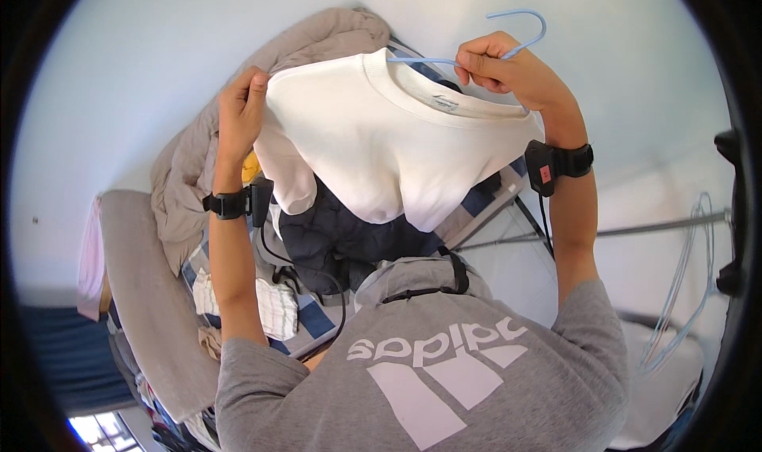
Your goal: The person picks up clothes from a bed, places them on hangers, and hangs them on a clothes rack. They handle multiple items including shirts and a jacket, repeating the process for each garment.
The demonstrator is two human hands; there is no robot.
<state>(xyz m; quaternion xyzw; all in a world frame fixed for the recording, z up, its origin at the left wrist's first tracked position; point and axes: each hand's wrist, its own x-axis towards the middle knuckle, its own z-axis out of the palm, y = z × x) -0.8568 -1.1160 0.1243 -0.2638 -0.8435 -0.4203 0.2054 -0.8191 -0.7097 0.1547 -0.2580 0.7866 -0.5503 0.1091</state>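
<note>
A white crew-neck sweatshirt (pixel 357 130) is held up in front of me, its neckline towards the upper right. Inside it sits a light blue hanger (pixel 422 61), whose hook curves up above the collar. My right hand (pixel 494 65) grips the hanger near the base of the hook. At the garment's left shoulder, my left hand (pixel 244 104) pinches the fabric between thumb and fingers. One sleeve (pixel 292 184) hangs folded below my left hand. The lower body of the sweatshirt droops over dark clothing behind it.
Behind lies a bed with a beige quilt (pixel 190 148), a dark padded jacket (pixel 339 232) and a striped cloth (pixel 277 309). A grey padded panel (pixel 149 297) stands at left. More hangers (pixel 684 297) hang from a metal rail (pixel 655 224) at right.
</note>
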